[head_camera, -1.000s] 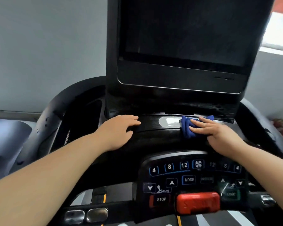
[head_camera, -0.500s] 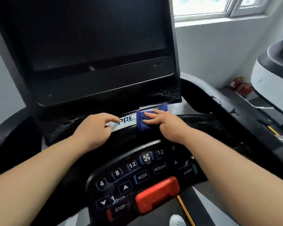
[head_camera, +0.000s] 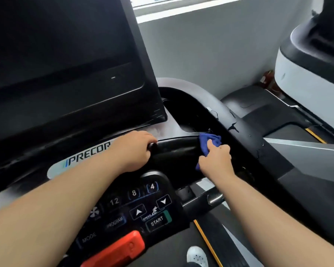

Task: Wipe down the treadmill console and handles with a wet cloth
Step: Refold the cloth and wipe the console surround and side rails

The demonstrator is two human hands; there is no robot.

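My right hand [head_camera: 216, 158] has the blue cloth [head_camera: 210, 138] bunched under thumb and curled fingers, pressed onto the right end of the front handle [head_camera: 174, 151], just where that black bar meets the right side handle [head_camera: 249, 139]. My left hand [head_camera: 132, 151] is on the same bar, left of the cloth, fingers hooked over its far edge and gripping it. A bare stretch of bar lies between my two hands.

What the next stroke turns on, I think, is how the two handles run. The front handle lies across me, left to right, so the part between my hands is a sideways pull toward my left hand. The side handle runs from beyond the cloth back toward me, past my right forearm. My right hand sits just beside it, while my left is well apart from it. The keypad [head_camera: 141, 205] lies nearer me than both hands, and the dark screen [head_camera: 62, 54] stands beyond my left hand. Either would mean carrying the cloth leftward.
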